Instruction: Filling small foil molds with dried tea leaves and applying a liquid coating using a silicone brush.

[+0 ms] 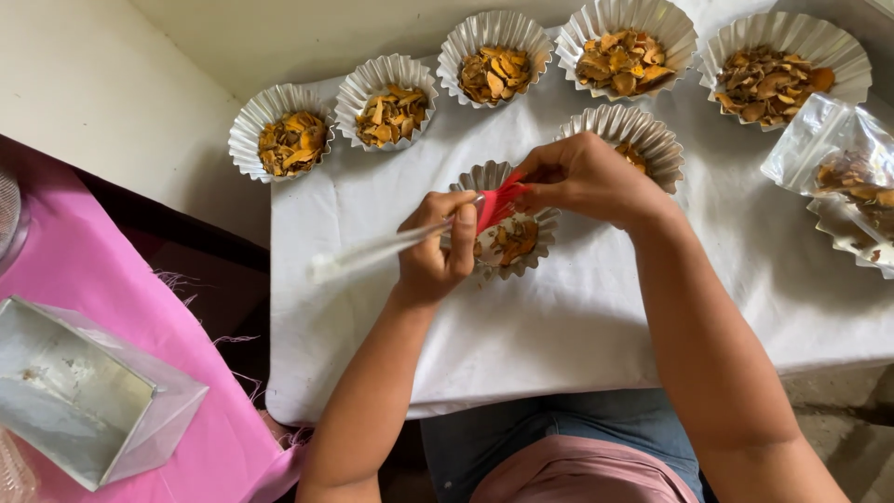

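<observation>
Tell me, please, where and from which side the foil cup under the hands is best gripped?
Grip the foil cup by its fluted rim on the near right side, probably. The left hand with its clear stick and the right hand with the red piece cover the rest; pinching there avoids the chips.

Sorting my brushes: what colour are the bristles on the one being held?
Red bristles, pinched by the right hand; head view shows them best.

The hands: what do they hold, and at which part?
The left hand grips a clear brush handle near its red bristles; the right hand pinches the bristle tips, above a foil cup.
</observation>
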